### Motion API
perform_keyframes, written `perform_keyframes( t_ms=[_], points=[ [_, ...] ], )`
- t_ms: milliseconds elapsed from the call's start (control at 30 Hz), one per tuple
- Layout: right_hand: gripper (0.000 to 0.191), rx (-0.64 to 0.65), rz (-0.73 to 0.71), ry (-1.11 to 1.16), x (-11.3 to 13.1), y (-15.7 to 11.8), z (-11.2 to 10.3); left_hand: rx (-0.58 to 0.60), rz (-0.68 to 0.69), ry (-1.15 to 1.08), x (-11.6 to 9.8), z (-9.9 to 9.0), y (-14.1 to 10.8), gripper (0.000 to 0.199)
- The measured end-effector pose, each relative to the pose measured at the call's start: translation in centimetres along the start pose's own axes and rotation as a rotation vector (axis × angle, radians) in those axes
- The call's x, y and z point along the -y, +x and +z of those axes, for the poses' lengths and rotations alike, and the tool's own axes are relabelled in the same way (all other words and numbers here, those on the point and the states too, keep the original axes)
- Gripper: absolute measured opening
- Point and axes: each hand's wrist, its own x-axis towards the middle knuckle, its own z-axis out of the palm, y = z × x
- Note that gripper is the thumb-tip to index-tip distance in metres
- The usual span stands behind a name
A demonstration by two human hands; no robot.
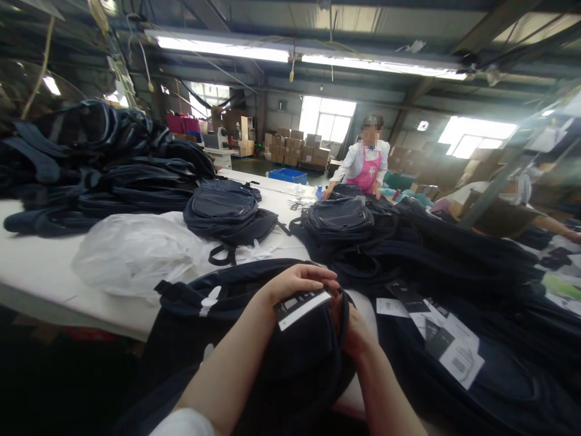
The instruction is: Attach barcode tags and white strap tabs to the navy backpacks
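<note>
In the head view, a dark navy backpack (290, 363) lies in front of me at the table's near edge. My left hand (302, 281) is over its top, fingers bent together toward the right hand; what they pinch is too small to make out. A black-and-white hang tag (302, 310) lies just under that hand, against the bag. My right hand (356, 327) is closed around the bag's edge by a dark strap (344, 321), its fingertips partly hidden. White pieces (209, 301) stick out along the bag's left side.
Several loose tags (454, 351) lie on dark bags at right. A clear plastic bag (136, 254) sits left on the white table (27, 260), near a tall backpack pile (113, 163). Two more backpacks (222, 206) stand ahead. A person in a pink apron (365, 169) works across; another person is at right.
</note>
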Motion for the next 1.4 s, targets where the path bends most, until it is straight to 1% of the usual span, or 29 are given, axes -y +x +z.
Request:
perform_keyframes(
  t_ms=[100, 200, 333, 433, 500, 567, 633, 733, 800, 900, 967, 1067, 1167, 1233, 1267, 1333, 1400],
  points=[
    [0.049, 0.008, 0.023, -0.003, -0.3, 0.0, -0.1, 0.037, -0.072, 0.149, -0.2, 1.1, 0.7, 0.044],
    [0.047, -0.035, 0.023, 0.024, -1.0, 0.5, -0.6, -0.003, -0.103, 0.267, 0.6, 1.8, 1.5, 0.047],
    [0.051, -0.05, 0.036, 0.128, -2.9, 1.5, -1.5, -0.067, -0.12, 0.293, 2.2, 2.1, 2.4, 0.047],
    [0.055, -0.053, 0.033, 0.191, -3.9, 1.9, -1.9, -0.087, -0.108, 0.294, 3.6, 1.9, 3.0, 0.045],
    [0.057, -0.068, 0.046, 0.211, -4.1, 2.1, -2.0, -0.108, -0.079, 0.319, 4.4, 1.8, 3.4, 0.044],
    [0.057, -0.087, 0.061, 0.219, -3.9, 2.1, -2.1, -0.126, -0.043, 0.394, 4.7, 1.8, 3.8, 0.044],
    [0.054, -0.102, 0.07, 0.222, -3.6, 2.0, -2.3, -0.117, -0.033, 0.528, 4.3, 2.1, 4.2, 0.044],
    [0.048, -0.128, 0.063, 0.223, -3.2, 1.5, -2.5, -0.061, -0.09, 0.702, 2.9, 2.9, 4.6, 0.044],
    [0.047, -0.125, 0.055, 0.223, -3.1, 1.1, -2.7, 0.012, -0.123, 0.731, 2.1, 3.2, 4.6, 0.043],
    [0.045, -0.095, 0.048, 0.228, -2.9, 0.8, -2.8, 0.133, -0.124, 0.743, 1.3, 3.3, 4.1, 0.045],
    [0.043, -0.074, 0.027, 0.238, -2.8, 0.7, -2.8, 0.176, -0.108, 0.814, 0.9, 3.3, 3.8, 0.047],
    [0.038, -0.036, -0.012, 0.252, -2.6, 0.6, -2.8, 0.234, -0.094, 1.007, 0.2, 3.8, 3.7, 0.048],
    [0.036, -0.037, -0.06, 0.244, -2.5, 0.5, -2.7, 0.261, -0.127, 1.114, -0.3, 4.5, 4.3, 0.05],
    [0.036, -0.062, -0.091, 0.24, -2.5, 0.4, -2.7, 0.254, -0.154, 1.077, -0.2, 4.5, 4.7, 0.052],
    [0.037, -0.074, -0.1, 0.246, -2.6, 0.4, -2.7, 0.255, -0.165, 1.022, 0.0, 4.3, 4.9, 0.052],
    [0.038, -0.082, -0.108, 0.277, -2.7, 0.3, -2.7, 0.266, -0.189, 0.842, 0.3, 3.5, 5.2, 0.051],
    [0.038, -0.073, -0.116, 0.312, -2.8, 0.2, -2.8, 0.288, -0.227, 0.6, 0.6, 2.3, 5.3, 0.05]
  ],
)
